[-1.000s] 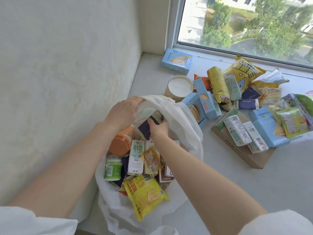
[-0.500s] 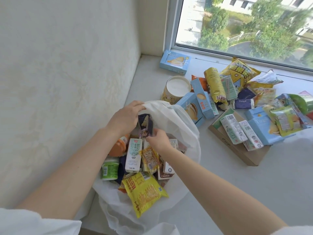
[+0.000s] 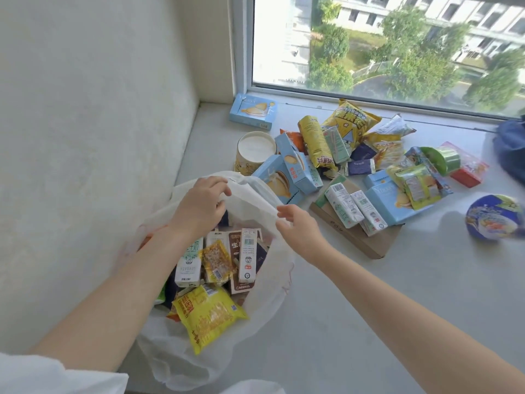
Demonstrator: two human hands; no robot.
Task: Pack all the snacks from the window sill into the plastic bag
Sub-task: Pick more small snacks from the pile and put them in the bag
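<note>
Snacks (image 3: 335, 155) lie heaped on the window sill (image 3: 426, 280) at 2 o'clock of the plastic bag (image 3: 267, 280). Left hand (image 3: 199, 207) pinches the bag's rim; right hand (image 3: 298, 226) hovers, fingers relaxed, holding nothing. Hold the mouth wide and drop 1 nearby box in next.

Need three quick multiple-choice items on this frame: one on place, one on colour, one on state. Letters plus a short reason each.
1. Where does the lone blue box lie?
A. by the window frame
B. inside the bag
C. on the cardboard

2. What colour is the big packet at the bag's near edge?
A. red
B. yellow
C. purple

3. What is the left hand doing?
A. resting flat on the sill
B. lifting a carton
C. gripping the plastic bag rim

Answers: 1 A, it sits alone in the corner under the glass. 2 B, its wrapper is yellow. 3 C, its fingers curl on the white film.
</note>
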